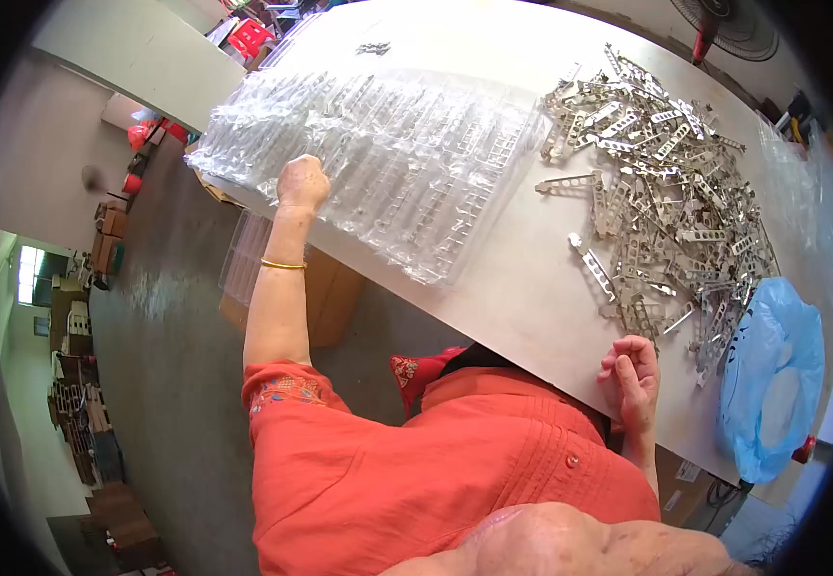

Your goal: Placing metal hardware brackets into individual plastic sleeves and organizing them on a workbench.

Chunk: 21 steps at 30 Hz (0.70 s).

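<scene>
My left hand (303, 184) is closed in a fist at the near edge of a clear plastic tray (503, 197). What its fingers hold, if anything, is hidden under the hand. Rows of slots fill the tray, with thin metal pieces in them and crinkled clear film (340, 130) over much of it. By the table's near edge, my right hand (633, 382) rests half curled, its thumb apart from the fingers and nothing visible in it. Beyond it spreads a large loose heap of flat silver metal brackets (695, 206) with punched holes. One bracket (592, 269) lies at the heap's left side.
A blue plastic bag (776, 374) sits at the table's right edge. A few small dark metal pieces (373, 48) lie at the far side of the white table (493, 312). Below the left edge stands a cardboard box (335, 298). A fan (728, 29) is at the upper right.
</scene>
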{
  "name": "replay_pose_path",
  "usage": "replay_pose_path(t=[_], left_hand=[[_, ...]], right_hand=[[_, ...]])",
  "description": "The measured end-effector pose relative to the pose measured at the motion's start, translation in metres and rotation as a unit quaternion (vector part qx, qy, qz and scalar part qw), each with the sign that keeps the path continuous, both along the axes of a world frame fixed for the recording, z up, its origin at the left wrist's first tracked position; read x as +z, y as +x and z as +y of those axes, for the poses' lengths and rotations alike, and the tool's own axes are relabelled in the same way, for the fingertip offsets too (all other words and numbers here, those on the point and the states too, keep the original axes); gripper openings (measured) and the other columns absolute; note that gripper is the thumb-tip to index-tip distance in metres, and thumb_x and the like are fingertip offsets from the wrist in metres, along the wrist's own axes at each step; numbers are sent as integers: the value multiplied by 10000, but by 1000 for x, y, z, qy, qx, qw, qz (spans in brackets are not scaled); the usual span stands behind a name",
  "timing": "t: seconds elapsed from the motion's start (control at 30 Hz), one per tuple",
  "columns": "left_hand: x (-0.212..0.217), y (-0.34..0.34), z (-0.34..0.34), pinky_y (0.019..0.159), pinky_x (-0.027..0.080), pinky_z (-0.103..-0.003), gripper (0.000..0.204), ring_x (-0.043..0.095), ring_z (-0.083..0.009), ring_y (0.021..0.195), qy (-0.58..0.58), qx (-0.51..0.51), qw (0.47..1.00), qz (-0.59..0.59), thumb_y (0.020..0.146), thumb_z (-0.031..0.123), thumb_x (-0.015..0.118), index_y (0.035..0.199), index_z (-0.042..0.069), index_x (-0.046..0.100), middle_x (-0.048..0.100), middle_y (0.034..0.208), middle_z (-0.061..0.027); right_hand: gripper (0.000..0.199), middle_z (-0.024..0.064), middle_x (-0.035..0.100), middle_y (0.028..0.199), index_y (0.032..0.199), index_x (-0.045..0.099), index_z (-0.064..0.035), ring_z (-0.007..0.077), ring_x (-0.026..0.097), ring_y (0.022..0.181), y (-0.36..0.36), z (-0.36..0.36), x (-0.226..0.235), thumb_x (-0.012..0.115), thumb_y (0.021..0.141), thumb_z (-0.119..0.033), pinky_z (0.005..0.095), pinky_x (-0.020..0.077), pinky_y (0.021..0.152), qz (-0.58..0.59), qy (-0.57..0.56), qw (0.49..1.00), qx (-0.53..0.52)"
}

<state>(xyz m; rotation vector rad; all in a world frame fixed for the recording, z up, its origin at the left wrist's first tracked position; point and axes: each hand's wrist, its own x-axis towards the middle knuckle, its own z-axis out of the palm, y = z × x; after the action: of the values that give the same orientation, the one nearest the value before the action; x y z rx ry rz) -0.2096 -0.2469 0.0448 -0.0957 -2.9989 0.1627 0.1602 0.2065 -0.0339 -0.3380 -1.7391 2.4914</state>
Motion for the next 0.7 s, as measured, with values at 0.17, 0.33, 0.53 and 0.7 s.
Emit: replay_pose_path(t=[0.17, 0.33, 0.53, 0.7], left_hand=[[0, 9, -2, 827, 550, -464, 198, 683, -410, 935, 20, -33, 999, 17, 795, 96, 577, 883, -18, 713, 698, 954, -254], [13, 56, 39, 890, 497, -477, 247, 625, -387, 1035, 3, -72, 982, 175, 857, 135, 599, 1063, 9, 650, 648, 1078, -231], [11, 168, 153, 944, 469, -497, 333, 572, -400, 1084, 225, -434, 829, 271, 831, -64, 568, 1160, -36, 611, 586, 1173, -217], [-63, 243, 222, 1131, 366, -531, 395, 484, -368, 1319, 252, -574, 767, 138, 865, 130, 660, 1233, -4, 603, 545, 1325, -205]], right_hand=[[185, 75, 628, 914, 1154, 537, -15, 127, 590, 777, 0, 1, -1, 567, 991, -98, 270, 504, 744, 4, -3, 1000, 4], [186, 76, 623, 912, 1155, 535, -11, 130, 588, 774, 1, -1, -1, 564, 989, -91, 271, 502, 745, 7, 4, 1000, 3], [194, 73, 619, 936, 1165, 527, -13, 131, 591, 799, 5, -6, -1, 558, 980, -63, 273, 502, 766, 22, 34, 999, 4], [281, 80, 594, 1022, 1181, 533, -25, 175, 591, 913, 15, -13, -4, 634, 922, -65, 308, 488, 845, 16, 159, 987, 16]])
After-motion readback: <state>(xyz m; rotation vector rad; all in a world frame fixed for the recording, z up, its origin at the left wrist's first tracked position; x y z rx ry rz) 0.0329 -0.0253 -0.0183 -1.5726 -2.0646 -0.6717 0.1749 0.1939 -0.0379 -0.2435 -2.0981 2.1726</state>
